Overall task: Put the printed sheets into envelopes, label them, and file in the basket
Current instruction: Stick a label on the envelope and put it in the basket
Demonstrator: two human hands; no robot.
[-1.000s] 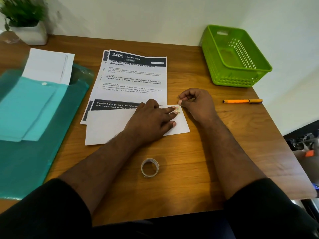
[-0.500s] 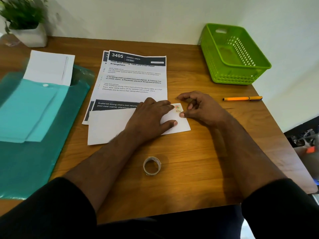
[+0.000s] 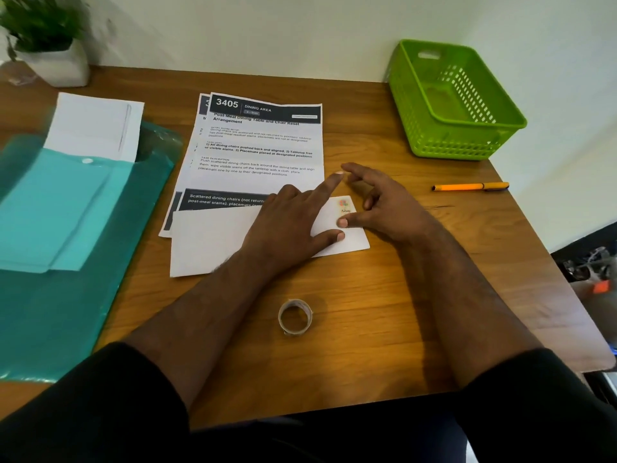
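Head view: left hand (image 3: 290,225) lies flat, fingers spread, pinning the envelope (image 3: 213,243) at frame centre so it can't slide. Right hand (image 3: 384,208) is loose, empty, thumb pressing beside the sticker label (image 3: 344,206). Printed sheets (image 3: 263,148) just above, basket (image 3: 454,101) upper right.

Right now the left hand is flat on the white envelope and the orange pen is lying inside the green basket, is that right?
Not quite. In the head view the orange pen lies on the wooden table, in front of the green basket, not inside it. The left hand does rest on the white envelope.
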